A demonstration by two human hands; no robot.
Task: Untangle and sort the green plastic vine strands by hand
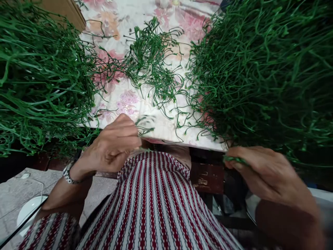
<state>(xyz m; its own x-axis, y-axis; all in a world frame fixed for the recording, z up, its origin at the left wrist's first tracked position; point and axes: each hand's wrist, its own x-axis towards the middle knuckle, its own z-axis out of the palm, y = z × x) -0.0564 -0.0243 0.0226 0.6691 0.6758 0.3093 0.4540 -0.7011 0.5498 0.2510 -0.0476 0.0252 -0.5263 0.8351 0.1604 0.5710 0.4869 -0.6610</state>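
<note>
Thin, curling green plant stems stick out past the fingers of the left hand, which are curled together around them; the blurred tips fan out over the front of a white cloth with pink and orange flower prints. A short green stem piece lies between the thumb and forefinger of the right hand, pinched together on it just beside the cloth's front edge. A loose green cluster of stems lies mid-cloth, apart from both hands. A dense green right-hand heap rises beyond the right hand; a glossy green left-hand heap stands opposite.
</note>
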